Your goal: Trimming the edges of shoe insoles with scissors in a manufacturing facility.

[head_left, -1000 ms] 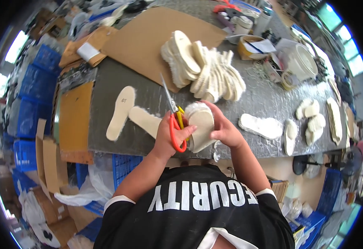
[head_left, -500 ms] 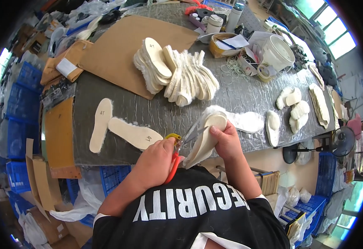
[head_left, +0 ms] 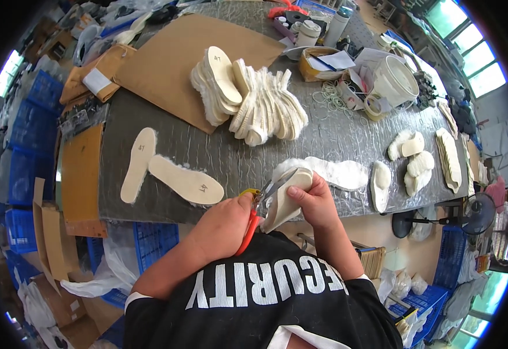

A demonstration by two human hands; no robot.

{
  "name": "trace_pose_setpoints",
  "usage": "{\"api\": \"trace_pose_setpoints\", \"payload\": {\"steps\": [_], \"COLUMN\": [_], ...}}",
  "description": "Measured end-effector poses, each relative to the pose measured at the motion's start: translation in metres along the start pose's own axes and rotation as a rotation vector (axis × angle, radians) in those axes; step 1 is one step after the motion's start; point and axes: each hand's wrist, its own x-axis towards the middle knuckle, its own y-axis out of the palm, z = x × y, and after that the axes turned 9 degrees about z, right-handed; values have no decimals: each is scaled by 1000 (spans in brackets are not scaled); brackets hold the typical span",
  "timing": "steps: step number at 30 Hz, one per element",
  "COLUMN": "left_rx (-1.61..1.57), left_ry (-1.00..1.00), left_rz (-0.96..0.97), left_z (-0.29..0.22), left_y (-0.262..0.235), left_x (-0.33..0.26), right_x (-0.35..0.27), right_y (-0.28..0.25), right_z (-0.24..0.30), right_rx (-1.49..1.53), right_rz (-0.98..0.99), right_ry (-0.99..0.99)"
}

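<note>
My left hand is closed round the scissors, which have red and yellow handles. Their metal blades lie along the left edge of a cream insole with white fleece. My right hand grips this insole near its upper end, thumb on the smooth face and fingers behind. On the table just beyond it lies a fleece insole, white pile upward. Left of my hands rest two marked insoles, one upright and one slanting, smooth faces up. A thick pile of fleece insoles stands farther back.
Brown cardboard lies under part of the pile on the dark table. At the back right stand a white bucket, tape rolls and a bottle. Several fleece pieces lie at right, near a fan.
The scissor blades have moved up along the insole's edge, toward its top. The held insole has turned and sits slightly lower. The view has shifted a little.
</note>
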Motion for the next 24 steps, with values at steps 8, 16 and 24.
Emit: {"api": "trace_pose_setpoints", "payload": {"steps": [8,16,24], "left_rx": [43,103,-20], "left_ry": [15,40,-68], "left_rz": [46,91,134], "left_z": [-2,1,-8], "left_y": [0,0,-6], "left_x": [4,4,4], "right_x": [-1,-2,0], "right_y": [-8,-13,-13], "right_z": [5,7,9], "right_rx": [-25,-26,-55], "right_rz": [20,11,49], "right_ry": [41,77,159]}}
